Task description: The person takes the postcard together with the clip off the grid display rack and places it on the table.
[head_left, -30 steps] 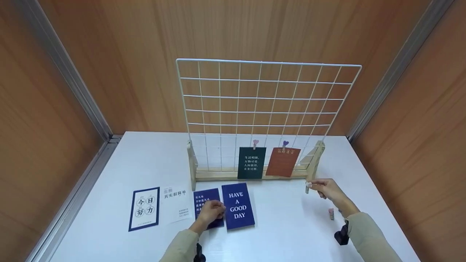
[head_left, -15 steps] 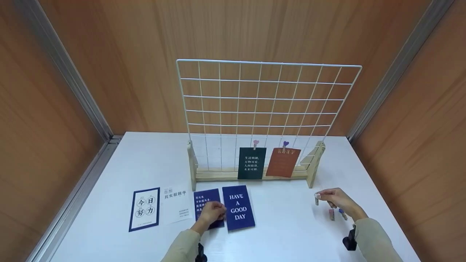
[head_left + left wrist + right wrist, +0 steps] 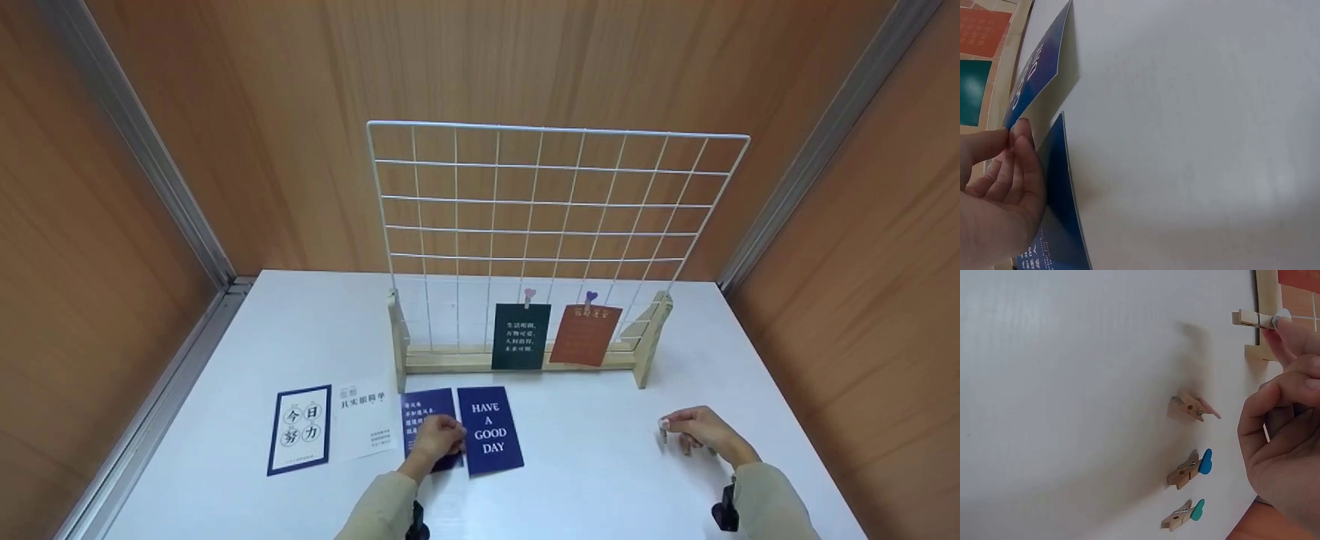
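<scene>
My left hand [image 3: 439, 436] pinches the left edge of a dark blue "HAVE A GOOD DAY" card [image 3: 490, 430]; the left wrist view shows this card [image 3: 1044, 62] raised at a slant off the table. Beneath that hand lies another blue card [image 3: 424, 405], partly covered. At the right, my right hand [image 3: 705, 433] pinches a small wooden clothespin [image 3: 1255, 319] by its white end, above the tabletop. Below it in the right wrist view are three more clothespins: one with a pinkish end [image 3: 1189, 405], one with a blue heart [image 3: 1185, 471], one with a green heart [image 3: 1182, 516].
A white wire grid rack [image 3: 555, 202] in a wooden stand [image 3: 450, 362] stands behind. Clothespins hold a dark green card [image 3: 521, 337] and a red-brown card [image 3: 586, 335] on it. A blue-bordered card [image 3: 300, 429] and a white card [image 3: 365, 424] lie at left.
My right hand has moved from beside the rack's right foot back toward me and rightward, carrying the clothespin. The left hand stays almost still, while the far end of its card has dipped slightly.
</scene>
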{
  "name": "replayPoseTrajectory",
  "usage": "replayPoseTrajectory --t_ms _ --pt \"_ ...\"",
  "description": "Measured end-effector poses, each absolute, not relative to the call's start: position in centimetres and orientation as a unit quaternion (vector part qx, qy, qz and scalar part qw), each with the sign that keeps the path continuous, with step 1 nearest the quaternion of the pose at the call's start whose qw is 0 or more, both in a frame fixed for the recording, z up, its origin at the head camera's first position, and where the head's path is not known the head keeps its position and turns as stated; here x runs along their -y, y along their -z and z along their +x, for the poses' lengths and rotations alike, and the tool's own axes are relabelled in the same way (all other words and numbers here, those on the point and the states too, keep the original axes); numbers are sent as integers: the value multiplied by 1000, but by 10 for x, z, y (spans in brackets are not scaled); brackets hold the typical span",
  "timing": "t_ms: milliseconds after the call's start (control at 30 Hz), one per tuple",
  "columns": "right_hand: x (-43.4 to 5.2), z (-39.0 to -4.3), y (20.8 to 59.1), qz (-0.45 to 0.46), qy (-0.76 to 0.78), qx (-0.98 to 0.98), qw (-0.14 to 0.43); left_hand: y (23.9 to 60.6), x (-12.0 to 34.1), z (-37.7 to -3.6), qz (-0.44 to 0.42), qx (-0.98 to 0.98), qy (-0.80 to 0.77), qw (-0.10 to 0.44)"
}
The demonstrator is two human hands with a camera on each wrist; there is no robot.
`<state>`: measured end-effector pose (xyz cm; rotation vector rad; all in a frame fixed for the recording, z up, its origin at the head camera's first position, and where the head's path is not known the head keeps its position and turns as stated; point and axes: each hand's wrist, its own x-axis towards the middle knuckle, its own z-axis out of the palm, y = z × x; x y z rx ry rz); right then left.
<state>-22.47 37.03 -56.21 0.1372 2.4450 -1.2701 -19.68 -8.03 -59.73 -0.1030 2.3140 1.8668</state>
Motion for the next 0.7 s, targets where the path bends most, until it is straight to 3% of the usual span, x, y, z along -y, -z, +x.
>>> replayPoseTrajectory --t_ms 367,700 --pt "-385 -218 577 28 455 -869 193 596 79 -197 -46 -829 -555 43" --pt "-388 -216 580 55 458 -866 193 596 79 -196 -51 -834 -547 49"
